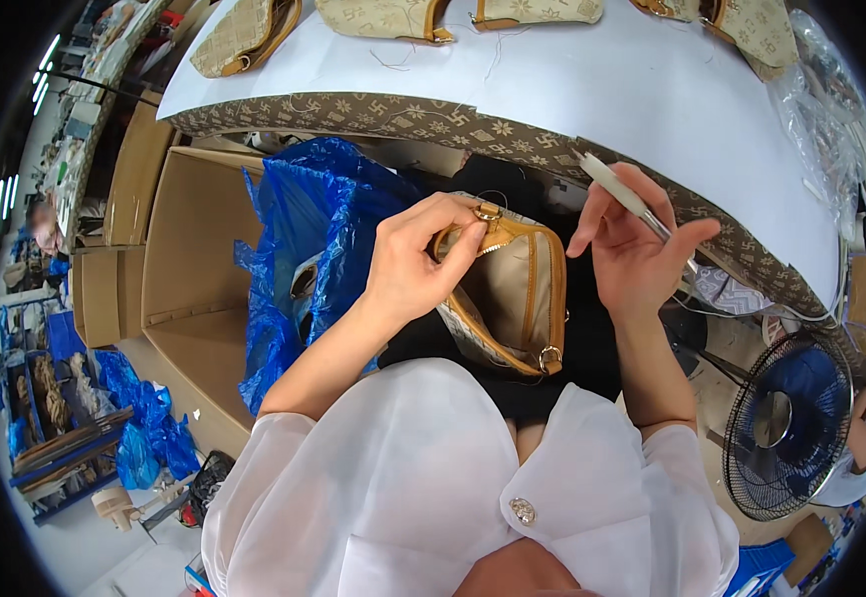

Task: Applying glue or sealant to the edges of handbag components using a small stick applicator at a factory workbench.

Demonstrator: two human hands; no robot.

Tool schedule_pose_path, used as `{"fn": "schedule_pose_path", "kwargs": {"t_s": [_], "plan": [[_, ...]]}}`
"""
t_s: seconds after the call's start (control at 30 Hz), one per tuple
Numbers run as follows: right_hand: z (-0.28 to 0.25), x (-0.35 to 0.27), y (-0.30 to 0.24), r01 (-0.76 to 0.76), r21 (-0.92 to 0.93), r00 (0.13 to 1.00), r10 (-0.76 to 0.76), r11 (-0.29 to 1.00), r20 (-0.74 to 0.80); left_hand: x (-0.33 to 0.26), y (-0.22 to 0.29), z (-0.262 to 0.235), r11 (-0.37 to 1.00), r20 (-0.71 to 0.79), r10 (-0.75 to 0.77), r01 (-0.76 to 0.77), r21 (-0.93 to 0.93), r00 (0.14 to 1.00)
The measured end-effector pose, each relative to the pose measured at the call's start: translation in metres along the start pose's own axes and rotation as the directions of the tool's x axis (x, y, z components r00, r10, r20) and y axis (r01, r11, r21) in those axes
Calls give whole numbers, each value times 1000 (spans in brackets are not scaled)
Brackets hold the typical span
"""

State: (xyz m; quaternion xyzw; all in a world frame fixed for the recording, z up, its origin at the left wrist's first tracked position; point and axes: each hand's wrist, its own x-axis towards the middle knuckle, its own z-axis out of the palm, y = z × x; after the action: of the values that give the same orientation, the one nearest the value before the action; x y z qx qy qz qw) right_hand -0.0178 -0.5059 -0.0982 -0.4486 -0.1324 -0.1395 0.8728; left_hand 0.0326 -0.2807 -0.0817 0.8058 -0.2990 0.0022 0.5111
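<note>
We see the small beige patterned pouch with tan leather trim (513,284) gaping above the black cloth over the lap (592,338); it looks largely assembled, its trim, zip and metal rings attached, though we cannot tell what work is left. The left hand (418,249) pinches its upper rim; the right hand (642,244) grips a slim white-handled metal tool (614,186), clear of it. Beyond, similar beige pouches (383,17) lie along the white-covered table (552,90). Around us are a blue plastic liner (328,189), a brown cardboard box (199,229) and a round black fan (773,418).
</note>
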Motion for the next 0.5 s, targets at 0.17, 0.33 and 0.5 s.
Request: {"fn": "schedule_pose_path", "kwargs": {"t_s": [0.17, 0.33, 0.5], "plan": [[3, 7, 4, -142, 358, 968, 206, 923, -145, 2, 1, 7, 1000, -106, -20, 18, -25, 994], [-6, 11, 23, -119, 526, 992, 118, 842, 35, 7, 0, 16, 994, -140, 99, -92, 56, 985], [-2, 13, 17, -182, 534, 978, 210, 825, 9, 4, -6, 23, 995, -194, 40, -20, 101, 980]]}}
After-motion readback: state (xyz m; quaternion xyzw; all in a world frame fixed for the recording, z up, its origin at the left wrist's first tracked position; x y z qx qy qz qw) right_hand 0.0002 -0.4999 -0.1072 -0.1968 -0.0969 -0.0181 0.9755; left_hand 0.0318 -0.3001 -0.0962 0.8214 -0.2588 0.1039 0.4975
